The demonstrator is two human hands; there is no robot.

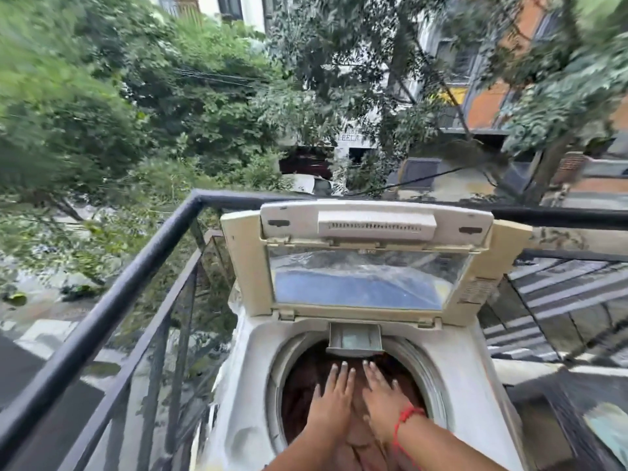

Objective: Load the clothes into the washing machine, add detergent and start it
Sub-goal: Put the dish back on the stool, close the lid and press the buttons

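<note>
A white top-loading washing machine stands on a balcony with its lid raised upright. Dark brown clothes fill the round drum. My left hand and my right hand lie flat side by side on the clothes inside the drum, fingers spread and pointing away from me. A red thread is tied round my right wrist. A small detergent drawer juts out over the drum's far rim, just beyond my fingertips. No detergent container is in view.
A black metal railing runs along the left side and behind the machine. Beyond it are trees and buildings far below. A dark slatted grille stands to the right of the machine.
</note>
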